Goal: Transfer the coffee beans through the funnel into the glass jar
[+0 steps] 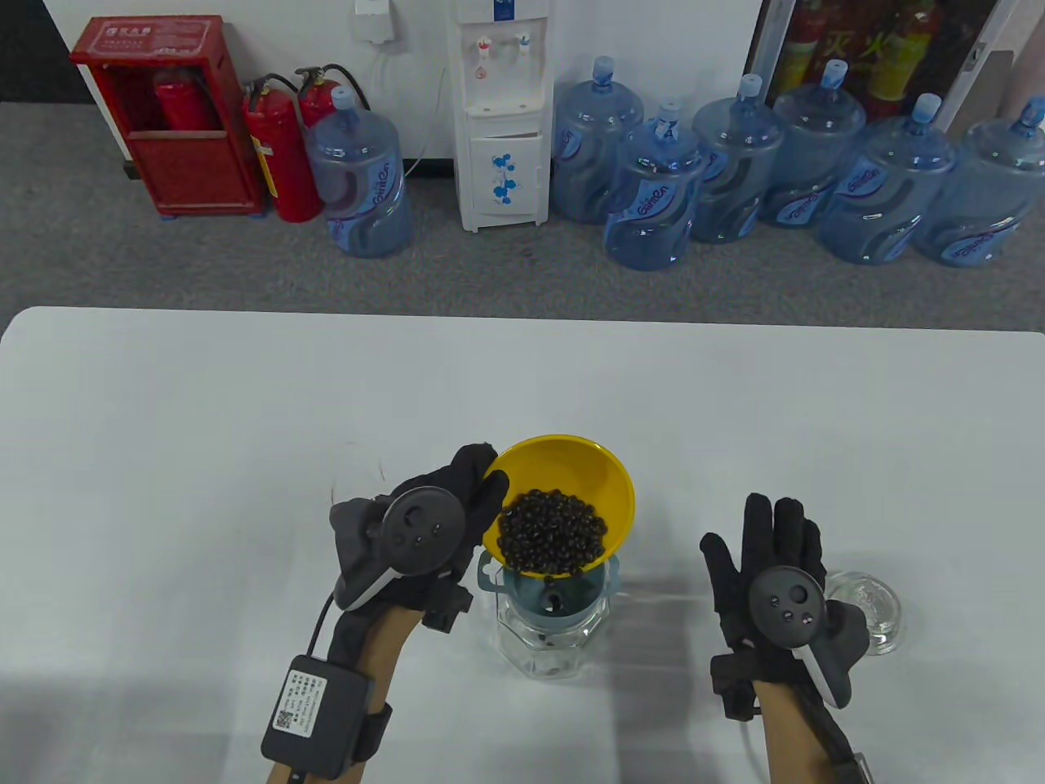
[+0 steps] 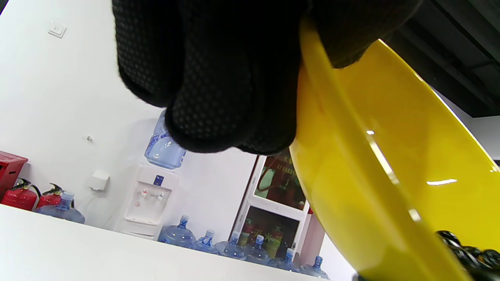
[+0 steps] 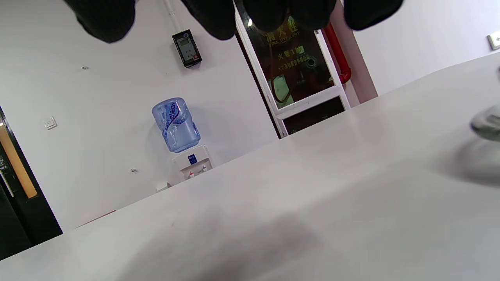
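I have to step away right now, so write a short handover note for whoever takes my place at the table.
Left hand: grips the rim of the yellow bowl, tilted over the blue funnel.
Right hand: flat, fingers spread, holding nothing, beside the glass lid on the table.
The funnel sits in the mouth of the glass jar.
Done: funnel seated, lid off, a few beans seem to be in the funnel.
Left: most coffee beans remain in the bowl; finish pouring.
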The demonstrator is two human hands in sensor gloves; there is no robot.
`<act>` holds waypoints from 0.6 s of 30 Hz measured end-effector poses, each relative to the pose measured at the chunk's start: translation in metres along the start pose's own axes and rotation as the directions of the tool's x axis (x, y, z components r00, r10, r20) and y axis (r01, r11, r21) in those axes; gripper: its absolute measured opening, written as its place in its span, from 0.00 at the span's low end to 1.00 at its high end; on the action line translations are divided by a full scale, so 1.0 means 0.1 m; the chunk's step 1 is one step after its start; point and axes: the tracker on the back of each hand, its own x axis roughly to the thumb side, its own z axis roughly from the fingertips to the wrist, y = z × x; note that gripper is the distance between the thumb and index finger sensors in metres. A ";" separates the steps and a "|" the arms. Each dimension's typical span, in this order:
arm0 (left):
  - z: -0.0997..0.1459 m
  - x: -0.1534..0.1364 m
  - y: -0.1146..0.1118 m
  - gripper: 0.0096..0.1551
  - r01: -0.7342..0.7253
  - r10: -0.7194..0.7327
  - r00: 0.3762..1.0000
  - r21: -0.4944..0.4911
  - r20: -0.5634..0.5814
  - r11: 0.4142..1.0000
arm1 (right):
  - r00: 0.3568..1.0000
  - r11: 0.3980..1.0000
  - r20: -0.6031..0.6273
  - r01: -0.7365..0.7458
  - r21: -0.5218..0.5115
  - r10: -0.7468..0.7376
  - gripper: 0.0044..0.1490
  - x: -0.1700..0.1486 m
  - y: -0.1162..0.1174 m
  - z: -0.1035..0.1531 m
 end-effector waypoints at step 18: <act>0.03 0.04 0.00 0.23 0.031 -0.032 0.999 0.032 0.024 0.999 | 1.000 1.000 -0.003 -0.006 -0.006 0.006 0.51 0.00 0.00 0.00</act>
